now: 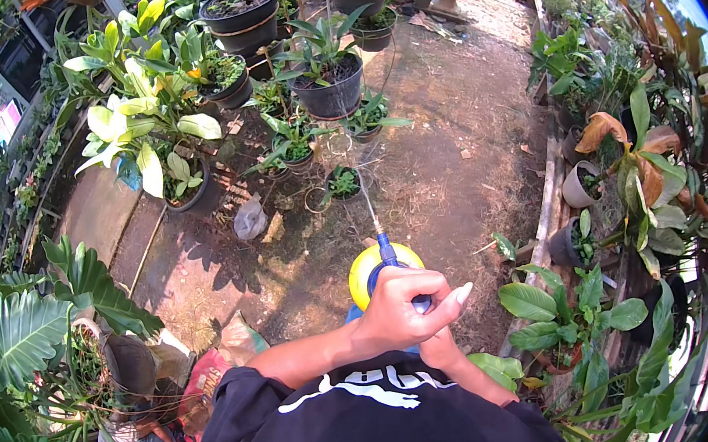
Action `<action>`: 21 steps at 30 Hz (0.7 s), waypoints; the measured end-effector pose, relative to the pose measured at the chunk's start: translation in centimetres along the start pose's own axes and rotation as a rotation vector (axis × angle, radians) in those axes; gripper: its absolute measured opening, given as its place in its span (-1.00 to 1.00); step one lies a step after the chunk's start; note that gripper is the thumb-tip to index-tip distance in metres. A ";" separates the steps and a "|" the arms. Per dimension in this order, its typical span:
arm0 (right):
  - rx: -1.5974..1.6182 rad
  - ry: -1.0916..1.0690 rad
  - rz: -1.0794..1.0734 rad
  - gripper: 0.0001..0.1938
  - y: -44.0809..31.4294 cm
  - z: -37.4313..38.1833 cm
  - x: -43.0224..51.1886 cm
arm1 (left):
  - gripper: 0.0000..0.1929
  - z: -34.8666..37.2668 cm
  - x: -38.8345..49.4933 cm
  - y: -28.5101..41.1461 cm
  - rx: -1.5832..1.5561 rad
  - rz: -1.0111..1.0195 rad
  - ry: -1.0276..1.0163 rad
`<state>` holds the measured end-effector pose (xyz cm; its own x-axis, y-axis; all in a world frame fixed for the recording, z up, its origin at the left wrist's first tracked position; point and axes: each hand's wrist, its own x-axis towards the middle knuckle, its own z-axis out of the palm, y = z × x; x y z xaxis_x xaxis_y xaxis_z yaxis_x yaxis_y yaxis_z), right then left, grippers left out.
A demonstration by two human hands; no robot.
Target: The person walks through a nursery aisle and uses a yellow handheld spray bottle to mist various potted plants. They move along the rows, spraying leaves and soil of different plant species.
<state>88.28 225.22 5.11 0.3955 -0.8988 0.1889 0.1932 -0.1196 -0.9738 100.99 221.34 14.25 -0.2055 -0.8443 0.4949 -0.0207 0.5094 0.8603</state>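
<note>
My left hand (404, 304) is closed around the blue top of a yellow hand-held pressure sprayer (356, 273), its thumb pointing right. The sprayer's blue nozzle (386, 250) has a brass-coloured tip and points away from me. A thin jet of water (366, 196) leaves the tip towards the potted plants. Below and behind the left hand is my right hand (438, 346), close to the sprayer; its fingers are mostly hidden. Ahead stand a black pot with a leafy plant (330, 91), a smaller potted plant (297, 145) and a low pot of small greens (343, 184).
A large variegated plant's pot (198, 194) and a crumpled plastic bag (250, 218) are ahead left. Big-leaved plants (20, 335) crowd the near left, where a person (149, 438) is partly visible. A timber edge (547, 197) with potted plants runs along the right.
</note>
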 end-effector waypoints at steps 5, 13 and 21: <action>-0.029 -0.146 0.056 -0.60 -0.1 2.6 -1.5 | -0.72 -1.5 -4.1 2.3 -0.035 0.035 -0.145; -0.139 -0.317 0.107 -0.63 3.9 7.0 -2.3 | -0.73 -6.4 -10.6 1.5 -0.026 -0.001 0.038; 0.183 -0.511 0.604 -0.70 4.8 12.4 -2.7 | -0.69 -10.3 -17.0 2.1 0.007 -0.600 0.346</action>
<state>99.24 232.33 1.48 0.8311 -0.4772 -0.2856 -0.0585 0.4357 -0.8982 114.56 235.04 8.91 0.1670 -0.9844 -0.0551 -0.0397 -0.0625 0.9973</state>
